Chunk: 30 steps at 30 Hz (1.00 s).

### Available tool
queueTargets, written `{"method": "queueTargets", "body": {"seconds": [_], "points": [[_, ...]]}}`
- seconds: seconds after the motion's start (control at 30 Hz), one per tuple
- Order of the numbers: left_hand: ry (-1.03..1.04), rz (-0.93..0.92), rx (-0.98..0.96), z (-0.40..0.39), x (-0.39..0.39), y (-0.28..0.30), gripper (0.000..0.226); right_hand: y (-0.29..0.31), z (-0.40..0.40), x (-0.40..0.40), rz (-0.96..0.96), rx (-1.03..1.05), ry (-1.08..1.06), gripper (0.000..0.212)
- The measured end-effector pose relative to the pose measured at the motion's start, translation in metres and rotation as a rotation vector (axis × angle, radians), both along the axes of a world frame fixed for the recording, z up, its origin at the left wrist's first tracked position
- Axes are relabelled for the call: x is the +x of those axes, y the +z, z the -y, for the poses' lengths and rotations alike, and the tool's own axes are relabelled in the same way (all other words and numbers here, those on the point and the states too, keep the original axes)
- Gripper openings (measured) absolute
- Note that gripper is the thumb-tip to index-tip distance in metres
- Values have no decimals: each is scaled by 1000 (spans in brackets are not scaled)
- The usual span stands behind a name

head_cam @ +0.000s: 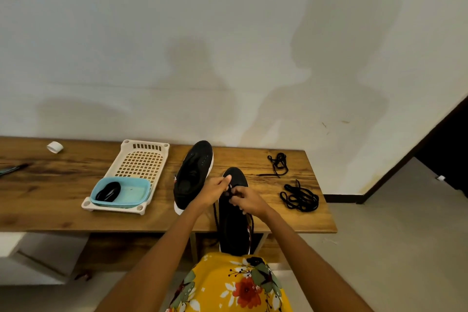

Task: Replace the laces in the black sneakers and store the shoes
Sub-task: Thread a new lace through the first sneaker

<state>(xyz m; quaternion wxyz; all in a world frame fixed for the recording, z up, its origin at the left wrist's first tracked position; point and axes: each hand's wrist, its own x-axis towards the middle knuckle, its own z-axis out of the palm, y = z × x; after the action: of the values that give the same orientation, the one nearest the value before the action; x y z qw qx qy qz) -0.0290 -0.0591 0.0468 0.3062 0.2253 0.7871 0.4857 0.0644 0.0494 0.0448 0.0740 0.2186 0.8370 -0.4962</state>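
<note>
Both hands, left (215,191) and right (247,200), pinch lace (229,191) at near sneaker (234,225); far sneaker (193,176) unlaced; storing pending, judged.

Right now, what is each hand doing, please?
Left hand: pinches the lace above the near sneaker.
Right hand: grips the same lace at the eyelets.

Home room, wooden table (76,210), plain wall (152,33)
</note>
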Motion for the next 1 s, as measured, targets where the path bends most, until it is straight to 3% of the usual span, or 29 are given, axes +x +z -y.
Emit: {"method": "queueTargets", "body": {"seconds": [0.1,0.2,0.33,0.43,0.53,0.67,0.77,0.87,1.0], "points": [[77,28,93,-12,6,-5,36,-3,4,12,-145,-260,-253,22],[269,71,163,-11,8,-13,35,-10,12,19,-327,-487,-640,25],[362,169,221,2,9,-15,38,5,6,13,-566,-604,-1019,32],[345,157,204,6,7,-6,41,32,-13,8,-693,-653,-1129,33],[297,33,156,7,3,1,41,61,-32,-1,-679,-517,-1045,29],[150,-103,-17,7,4,1,27,76,-47,-24,-207,-105,-557,30],[-113,-140,-275,11,6,-5,7,75,-43,-39,-11,108,-384,30],[-243,-185,-414,12,12,-13,31,57,-36,-42,143,278,-251,36],[-153,-255,-360,12,14,-16,28,37,-24,-15,352,420,-131,41]]}}
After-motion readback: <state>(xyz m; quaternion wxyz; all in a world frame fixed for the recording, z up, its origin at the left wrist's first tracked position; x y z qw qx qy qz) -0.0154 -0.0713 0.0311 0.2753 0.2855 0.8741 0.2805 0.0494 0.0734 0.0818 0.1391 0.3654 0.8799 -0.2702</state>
